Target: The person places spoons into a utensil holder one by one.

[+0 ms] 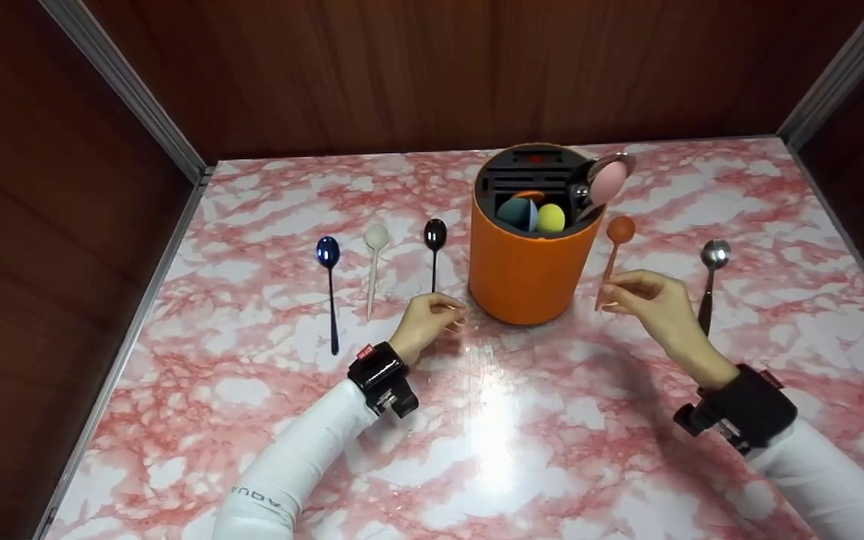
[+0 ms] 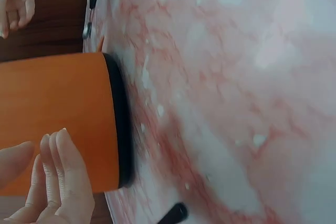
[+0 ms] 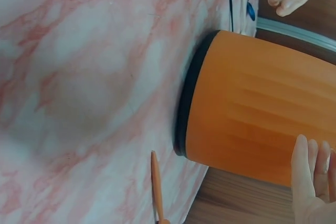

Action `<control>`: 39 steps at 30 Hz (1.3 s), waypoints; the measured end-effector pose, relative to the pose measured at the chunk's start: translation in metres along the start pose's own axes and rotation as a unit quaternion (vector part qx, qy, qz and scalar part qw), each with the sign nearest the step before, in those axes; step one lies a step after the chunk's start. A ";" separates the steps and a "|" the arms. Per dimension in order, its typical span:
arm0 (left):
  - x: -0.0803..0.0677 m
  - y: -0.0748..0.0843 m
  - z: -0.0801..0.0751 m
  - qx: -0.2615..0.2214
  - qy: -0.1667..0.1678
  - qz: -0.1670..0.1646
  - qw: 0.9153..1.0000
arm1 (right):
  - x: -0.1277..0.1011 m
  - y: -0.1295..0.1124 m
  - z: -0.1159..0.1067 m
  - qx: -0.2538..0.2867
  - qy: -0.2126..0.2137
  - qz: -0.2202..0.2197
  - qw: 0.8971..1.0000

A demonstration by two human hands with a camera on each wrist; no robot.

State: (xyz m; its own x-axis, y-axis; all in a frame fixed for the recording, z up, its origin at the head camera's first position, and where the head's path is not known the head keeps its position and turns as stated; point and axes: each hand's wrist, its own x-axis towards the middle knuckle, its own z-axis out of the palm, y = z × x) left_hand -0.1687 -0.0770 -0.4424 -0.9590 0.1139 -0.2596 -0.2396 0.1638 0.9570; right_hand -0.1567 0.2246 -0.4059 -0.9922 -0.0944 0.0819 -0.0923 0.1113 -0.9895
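Observation:
An orange utensil holder (image 1: 529,274) stands upright between the two hands. My left hand (image 1: 428,322) hovers just left of it, thumb and fingers loosely bent and nothing between them. Behind that hand lies a black spoon (image 1: 435,236), whose lower handle end it hides in the head view. To the holder's right, my right hand (image 1: 649,304) is over the handle of an orange spoon (image 1: 619,231). The right wrist view shows this spoon's handle (image 3: 157,182) on the table, apart from the relaxed fingers (image 3: 302,169).
A blue spoon (image 1: 328,253) and a cream spoon (image 1: 376,238) lie at left. At right lies a steel spoon (image 1: 715,255) with a dark handle. Several utensils, among them a pink spoon (image 1: 607,184), stick out of the holder. Wood-look walls (image 1: 432,75) enclose the marbled table (image 1: 252,450).

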 end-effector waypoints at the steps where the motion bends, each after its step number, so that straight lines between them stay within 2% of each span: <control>1: 0.002 0.000 -0.001 0.000 0.004 -0.003 1.000 | -0.001 0.001 -0.001 0.001 -0.004 0.001 1.000; 8: 0.015 0.001 -0.012 -0.010 0.011 -0.006 1.000 | -0.006 0.007 -0.004 0.011 -0.012 0.012 1.000; 17: 0.029 0.000 -0.025 -0.003 0.026 0.011 1.000 | -0.010 0.015 -0.007 -0.035 -0.021 0.023 0.999; 18: 0.038 -0.010 -0.029 -0.015 0.019 0.027 0.999 | -0.011 0.016 -0.007 -0.036 -0.023 0.025 0.999; 20: 0.053 -0.026 -0.035 -0.023 0.012 0.032 0.999 | -0.012 0.018 -0.008 -0.036 -0.026 0.026 0.999; 23: 0.088 -0.061 -0.047 -0.031 0.001 0.043 0.999 | -0.014 0.020 -0.010 -0.027 -0.027 0.028 0.999; 24: 0.101 -0.075 -0.051 -0.028 0.007 0.041 0.999 | -0.014 0.021 -0.010 -0.022 -0.026 0.028 0.999; 26: 0.118 -0.089 -0.056 -0.008 0.018 0.038 0.999 | -0.015 0.023 -0.011 -0.009 -0.025 0.031 0.999; 29: 0.129 -0.096 -0.064 -0.005 0.033 0.027 0.999 | -0.017 0.026 -0.012 0.009 -0.025 0.039 0.999; 31: 0.128 -0.093 -0.070 -0.027 0.035 0.022 0.999 | -0.018 0.027 -0.013 0.014 -0.028 0.042 0.999; 32: 0.126 -0.089 -0.072 -0.036 0.041 0.007 0.999 | -0.019 0.028 -0.014 0.017 -0.029 0.044 0.998; 35: 0.130 -0.091 -0.081 -0.061 0.055 0.011 0.997 | -0.020 0.030 -0.015 0.018 -0.033 0.048 0.998; 36: 0.130 -0.088 -0.083 -0.051 0.066 -0.001 0.997 | -0.021 0.030 -0.015 0.019 -0.034 0.048 0.998; 38: 0.138 -0.095 -0.088 -0.038 0.081 -0.008 0.996 | -0.021 0.031 -0.015 0.021 -0.036 0.051 0.998; 39: 0.130 -0.085 -0.087 -0.030 0.090 -0.012 0.995 | -0.021 0.032 -0.015 0.019 -0.038 0.052 0.998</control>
State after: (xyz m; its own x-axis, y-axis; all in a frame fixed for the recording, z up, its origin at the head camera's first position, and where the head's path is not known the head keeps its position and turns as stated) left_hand -0.2865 -0.1614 -0.5464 -0.9630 -0.0670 -0.2612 -0.2671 0.1043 0.9580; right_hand -0.1399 0.2452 -0.4373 -0.9867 -0.1596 -0.0299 0.0161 0.0872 -0.9961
